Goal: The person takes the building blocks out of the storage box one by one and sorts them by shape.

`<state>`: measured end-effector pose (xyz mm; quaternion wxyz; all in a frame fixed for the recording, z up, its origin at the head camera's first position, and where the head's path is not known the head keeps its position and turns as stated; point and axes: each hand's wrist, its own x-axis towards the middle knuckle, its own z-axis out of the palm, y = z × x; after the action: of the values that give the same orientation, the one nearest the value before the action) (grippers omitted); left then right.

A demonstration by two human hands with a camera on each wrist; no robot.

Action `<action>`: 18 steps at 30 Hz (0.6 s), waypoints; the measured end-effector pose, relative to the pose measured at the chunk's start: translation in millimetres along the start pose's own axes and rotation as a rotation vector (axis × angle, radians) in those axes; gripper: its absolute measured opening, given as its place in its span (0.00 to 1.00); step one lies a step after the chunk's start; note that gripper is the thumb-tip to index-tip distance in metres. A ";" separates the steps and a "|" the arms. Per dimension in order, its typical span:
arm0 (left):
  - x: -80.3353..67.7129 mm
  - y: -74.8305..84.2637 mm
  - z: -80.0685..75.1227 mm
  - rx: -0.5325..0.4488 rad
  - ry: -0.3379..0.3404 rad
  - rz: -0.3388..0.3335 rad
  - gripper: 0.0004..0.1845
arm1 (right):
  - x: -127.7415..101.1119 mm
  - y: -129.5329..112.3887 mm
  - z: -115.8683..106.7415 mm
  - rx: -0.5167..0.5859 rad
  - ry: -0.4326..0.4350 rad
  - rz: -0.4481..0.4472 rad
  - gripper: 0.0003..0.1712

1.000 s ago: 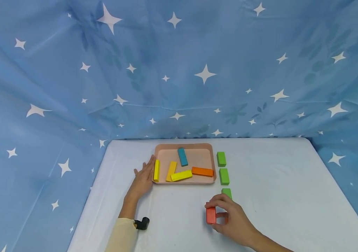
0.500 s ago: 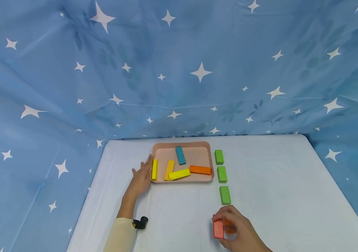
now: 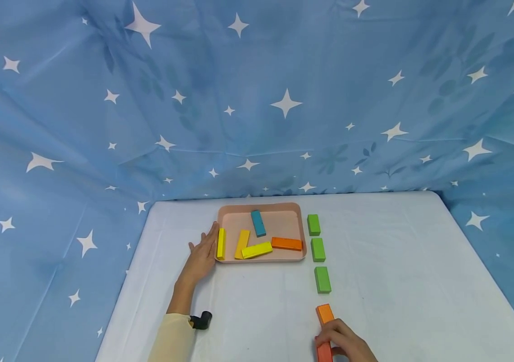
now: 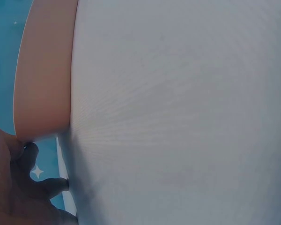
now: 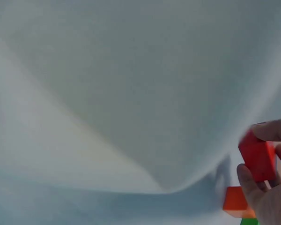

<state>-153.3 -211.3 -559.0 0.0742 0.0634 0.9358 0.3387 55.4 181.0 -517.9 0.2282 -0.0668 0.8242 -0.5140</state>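
My right hand [image 3: 346, 341] grips a red block [image 3: 324, 352] near the front of the table. In the right wrist view, thumb and fingers pinch this red block [image 5: 257, 157] from its sides. An orange block [image 3: 325, 312] lies just beyond it, partly covered by the hand. Three green blocks [image 3: 322, 280] continue the line toward the back. My left hand [image 3: 201, 255] rests with extended fingers along the left side of a shallow pink tray [image 3: 261, 261]. The tray's outer wall [image 4: 44, 70] shows in the left wrist view, fingers at its end.
Inside the tray lie a blue block [image 3: 258, 223], an orange-red block [image 3: 286, 244] and several yellow blocks [image 3: 257, 250]. White cloth covers the table [image 3: 402, 271]. A blue star-printed curtain [image 3: 257, 100] hangs behind and at both sides.
My right hand has carried the red block toward the front and slightly right, behind the orange block, uncovering the nearest green block. My left hand stays against the tray. The head view shifted slightly.
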 end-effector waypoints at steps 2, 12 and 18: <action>0.3 0.0 0.3 0.003 -0.001 -0.002 0.30 | -2.8 2.4 3.5 -0.005 0.021 -0.024 0.15; 0.0 2.7 0.3 0.002 -0.004 -0.008 0.30 | -17.5 13.7 18.1 -0.026 0.142 -0.140 0.05; 0.2 1.4 0.0 -0.002 -0.002 -0.004 0.30 | -23.6 32.9 36.6 -0.139 0.342 -0.284 0.19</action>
<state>-153.5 -210.2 -558.1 0.0761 0.0617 0.9356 0.3393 96.7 174.5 -553.0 0.0056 -0.1098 0.8666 -0.4867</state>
